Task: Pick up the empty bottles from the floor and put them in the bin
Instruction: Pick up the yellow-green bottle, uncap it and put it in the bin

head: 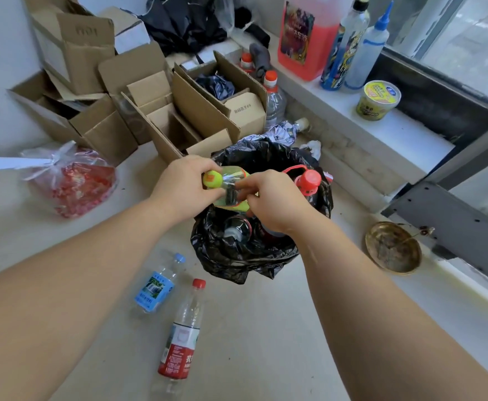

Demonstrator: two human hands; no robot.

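Head view: at frame centre our left hand (183, 188) and right hand (268, 199) both grip the green bottle (227, 188) over the bin (237, 256). It may bounce off the bottles already inside. Two bottles (179, 337) lie lower centre.

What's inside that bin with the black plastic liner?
In the black-lined bin: a red-capped bottle and a dark bottle. Both hands and their yellow-capped bottle cover the rest.
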